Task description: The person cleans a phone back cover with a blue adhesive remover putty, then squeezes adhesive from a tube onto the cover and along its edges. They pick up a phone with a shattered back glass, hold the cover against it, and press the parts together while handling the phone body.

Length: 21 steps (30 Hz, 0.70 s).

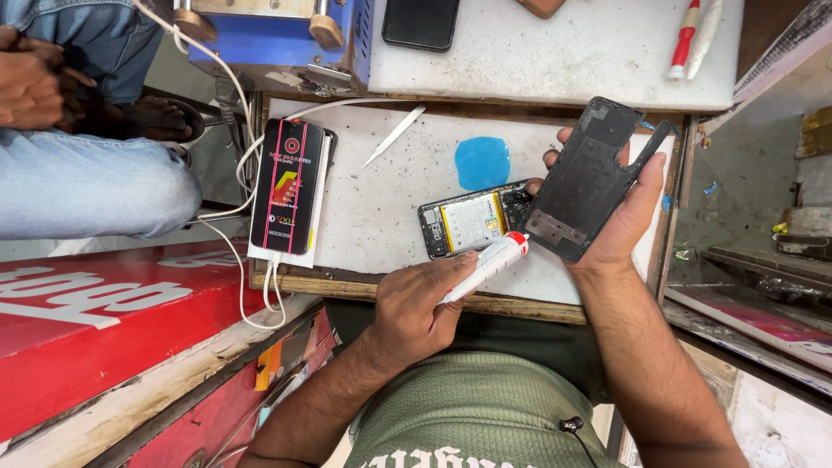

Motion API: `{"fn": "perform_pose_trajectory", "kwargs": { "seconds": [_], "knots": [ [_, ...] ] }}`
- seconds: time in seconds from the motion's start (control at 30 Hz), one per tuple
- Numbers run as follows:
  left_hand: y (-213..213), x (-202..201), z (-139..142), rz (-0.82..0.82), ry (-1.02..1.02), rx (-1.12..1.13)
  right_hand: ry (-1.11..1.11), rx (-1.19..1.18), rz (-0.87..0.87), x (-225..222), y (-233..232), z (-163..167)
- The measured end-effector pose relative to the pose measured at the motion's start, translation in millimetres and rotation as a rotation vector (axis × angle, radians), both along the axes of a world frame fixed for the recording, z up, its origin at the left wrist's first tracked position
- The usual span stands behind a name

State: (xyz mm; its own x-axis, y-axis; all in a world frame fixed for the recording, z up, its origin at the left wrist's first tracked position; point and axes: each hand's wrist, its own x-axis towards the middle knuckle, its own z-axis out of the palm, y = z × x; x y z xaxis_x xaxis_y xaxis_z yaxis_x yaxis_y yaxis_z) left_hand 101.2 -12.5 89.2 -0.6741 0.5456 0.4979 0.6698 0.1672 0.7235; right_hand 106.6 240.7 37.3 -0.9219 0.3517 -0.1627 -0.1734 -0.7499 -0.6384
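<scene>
Black plastic back cover (586, 186) is lying tilted in the right hand (620, 221), fingers clasping its edges. The left hand (416, 308) is gripping a white glue tube (485, 267), its red nozzle pointing up-right, touching the cover's lower corner, beside the opened phone (468, 225).

White glue tube (487, 265), red tip touching black back cover (582, 180) edge; cover tilted, inner side up.
</scene>
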Motion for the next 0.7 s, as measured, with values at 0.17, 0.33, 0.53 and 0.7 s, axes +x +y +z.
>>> {"fn": "perform_pose_trajectory", "kwargs": {
  "seconds": [0.17, 0.33, 0.53, 0.7],
  "knots": [
    [-2.5, -0.6, -0.9, -0.011, -0.022, 0.001, -0.002, -0.021, 0.002, -1.1, -1.1, 0.7],
    [-0.5, 0.5, 1.2, -0.014, -0.026, 0.001, -0.018, 0.000, -0.002, -1.0, -2.2, 0.4],
    [2.0, 0.8, 0.1, -0.042, -0.044, 0.020, -0.010, -0.004, 0.006, -0.7, -3.5, 0.7],
    [4.2, 1.5, -1.2, -0.080, -0.045, 0.019, -0.012, -0.006, 0.009, -1.9, -4.3, 4.3]
  ]
}}
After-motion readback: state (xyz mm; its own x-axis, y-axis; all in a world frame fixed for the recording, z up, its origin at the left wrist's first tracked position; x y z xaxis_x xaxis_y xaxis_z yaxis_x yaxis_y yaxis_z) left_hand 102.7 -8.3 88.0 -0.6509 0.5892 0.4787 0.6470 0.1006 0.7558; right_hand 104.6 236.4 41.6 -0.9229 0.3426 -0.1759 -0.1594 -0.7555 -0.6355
